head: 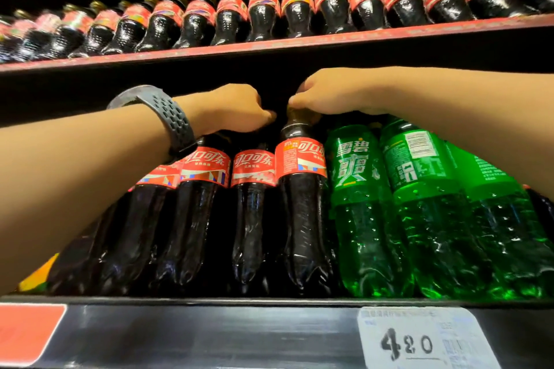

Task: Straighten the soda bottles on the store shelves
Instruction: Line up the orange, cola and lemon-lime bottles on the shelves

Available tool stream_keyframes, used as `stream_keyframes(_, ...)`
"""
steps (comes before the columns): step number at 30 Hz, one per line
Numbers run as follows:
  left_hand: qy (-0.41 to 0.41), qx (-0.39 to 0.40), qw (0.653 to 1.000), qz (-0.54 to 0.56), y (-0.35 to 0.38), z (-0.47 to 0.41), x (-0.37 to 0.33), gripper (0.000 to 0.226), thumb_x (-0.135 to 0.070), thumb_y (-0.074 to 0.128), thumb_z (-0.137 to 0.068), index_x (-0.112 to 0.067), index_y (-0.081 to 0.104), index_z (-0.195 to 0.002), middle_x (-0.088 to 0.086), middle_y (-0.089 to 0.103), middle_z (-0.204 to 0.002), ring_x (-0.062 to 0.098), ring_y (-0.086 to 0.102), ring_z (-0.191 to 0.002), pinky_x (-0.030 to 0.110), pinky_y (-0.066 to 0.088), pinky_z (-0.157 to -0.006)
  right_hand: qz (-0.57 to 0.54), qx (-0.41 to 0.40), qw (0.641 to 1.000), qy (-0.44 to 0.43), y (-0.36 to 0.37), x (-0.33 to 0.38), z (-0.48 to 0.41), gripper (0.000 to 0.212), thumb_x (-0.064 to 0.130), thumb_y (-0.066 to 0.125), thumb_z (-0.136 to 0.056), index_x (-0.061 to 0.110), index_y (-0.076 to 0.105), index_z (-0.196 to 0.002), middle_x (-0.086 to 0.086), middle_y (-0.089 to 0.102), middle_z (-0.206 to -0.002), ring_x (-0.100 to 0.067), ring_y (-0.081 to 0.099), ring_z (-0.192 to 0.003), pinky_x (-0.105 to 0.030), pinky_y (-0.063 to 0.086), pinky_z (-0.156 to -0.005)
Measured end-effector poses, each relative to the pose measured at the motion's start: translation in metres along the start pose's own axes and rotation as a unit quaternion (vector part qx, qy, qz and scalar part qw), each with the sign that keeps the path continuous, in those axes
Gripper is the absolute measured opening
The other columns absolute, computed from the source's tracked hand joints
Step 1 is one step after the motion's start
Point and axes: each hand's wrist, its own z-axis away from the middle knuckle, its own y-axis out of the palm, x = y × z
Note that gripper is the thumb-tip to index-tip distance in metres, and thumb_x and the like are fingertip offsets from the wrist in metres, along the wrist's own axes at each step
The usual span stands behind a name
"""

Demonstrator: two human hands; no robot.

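Below both hands, a price tag [425,338] sits on the shelf edge [209,332]. The right hand [335,93] pinches the cap of an upright cola bottle [302,204], with green bottles [389,204] under its forearm. The left hand [236,108] curls just beside it; whether it grips anything is hidden. Above both hands stands an upper cola row [263,15].

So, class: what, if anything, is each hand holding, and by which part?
The right hand grips a cola bottle by its cap. What the left hand holds is hidden.

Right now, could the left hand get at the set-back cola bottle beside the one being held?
Probably yes: the left hand is just over the set-back cola bottle, nothing between. The right hand grips the neighbouring cola bottle, clear of it.
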Motion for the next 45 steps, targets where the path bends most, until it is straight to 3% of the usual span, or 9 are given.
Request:
stream_keyframes(2,-0.003,0.03,0.999,-0.015,0.001,0.002,0.002,0.036,-0.046,0.058,-0.086,-0.012,0.066,-0.083,0.006,0.067,-0.084,0.021,0.058,-0.071,0.026,0.038,-0.054,-0.033,-0.006,0.999,0.007,0.001,-0.001,0.0,0.031,0.042,0.055,-0.087,0.017,0.072,-0.096,0.002,0.069,-0.086,-0.016,0.064,-0.083,-0.027,0.048,-0.077)
stream_keyframes(5,-0.01,0.026,0.999,0.029,0.002,0.001,0.001,0.032,-0.043,0.063,-0.085,-0.011,0.067,-0.084,0.006,0.067,-0.082,0.02,0.06,-0.071,0.026,0.04,-0.053,-0.041,-0.011,0.999,0.001,0.0,-0.003,0.0,0.031,0.047,0.061,-0.085,0.021,0.073,-0.095,0.009,0.067,-0.08,-0.006,0.059,-0.075,-0.02,0.043,-0.065)
stream_keyframes(8,-0.008,0.026,0.999,0.044,0.004,0.001,-0.001,0.032,-0.039,0.063,-0.086,-0.008,0.067,-0.096,0.01,0.068,-0.091,0.027,0.064,-0.084,0.031,0.048,-0.066,-0.056,0.025,0.998,0.002,-0.003,-0.004,0.001,0.034,0.053,0.067,-0.079,0.022,0.074,-0.091,0.007,0.07,-0.08,-0.008,0.062,-0.079,-0.023,0.042,-0.066)
stream_keyframes(13,-0.011,0.014,0.997,0.074,0.004,0.003,0.0,0.033,-0.036,0.063,-0.088,-0.006,0.066,-0.099,0.011,0.067,-0.094,0.026,0.063,-0.086,0.029,0.045,-0.062,-0.051,-0.019,0.998,0.026,0.003,0.0,-0.002,0.034,0.052,0.071,-0.076,0.02,0.073,-0.088,0.005,0.067,-0.083,-0.011,0.058,-0.078,-0.023,0.04,-0.06)
stream_keyframes(19,-0.015,0.004,0.996,0.083,-0.002,0.004,0.001,0.035,-0.04,0.062,-0.088,-0.008,0.066,-0.102,0.01,0.067,-0.1,0.026,0.062,-0.093,0.036,0.05,-0.08,-0.051,-0.041,0.996,0.053,0.003,0.004,-0.002,0.036,0.05,0.073,-0.074,0.018,0.071,-0.09,0.003,0.064,-0.083,-0.013,0.057,-0.079,-0.023,0.038,-0.058)
stream_keyframes(23,-0.013,-0.005,0.996,0.089,-0.003,0.003,0.001,0.038,-0.042,0.058,-0.09,-0.008,0.065,-0.106,0.008,0.064,-0.101,0.023,0.058,-0.089,0.029,0.042,-0.064,-0.044,-0.048,0.996,0.056,0.003,0.005,0.0,0.034,0.048,0.073,-0.076,0.017,0.07,-0.087,0.003,0.064,-0.081,-0.014,0.057,-0.077,-0.023,0.039,-0.057)
stream_keyframes(28,-0.004,-0.034,0.997,0.069,0.005,0.002,0.0,0.041,-0.041,0.054,-0.093,-0.003,0.064,-0.106,0.013,0.064,-0.105,0.029,0.06,-0.097,0.031,0.043,-0.071,-0.034,-0.064,0.996,0.061,0.003,0.005,0.001,0.031,0.046,0.071,-0.078,0.015,0.067,-0.08,0.0,0.063,-0.077,-0.015,0.057,-0.073,-0.023,0.037,-0.053)
stream_keyframes(33,-0.004,-0.035,0.999,0.034,0.009,-0.001,0.004,0.038,-0.043,0.054,-0.092,-0.012,0.052,-0.07,0.005,0.054,-0.073,0.023,0.053,-0.072,0.028,0.033,-0.051,0.004,-0.057,0.997,0.048,0.004,0.007,0.003,0.041,0.052,0.068,-0.078,0.013,0.072,-0.091,-0.002,0.066,-0.086,-0.018,0.06,-0.078,-0.022,0.041,-0.056)
stream_keyframes(45,0.013,0.004,1.0,0.019,0.001,0.001,0.009,0.044,-0.054,0.052,-0.09,-0.012,0.065,-0.091,0.003,0.063,-0.088,0.019,0.059,-0.081,0.029,0.044,-0.066,0.084,-0.045,0.995,-0.004,0.003,0.002,0.008,0.057,0.068,0.049,-0.083,0.021,0.067,-0.11,0.001,0.064,-0.104,-0.018,0.057,-0.095,-0.028,0.04,-0.072)
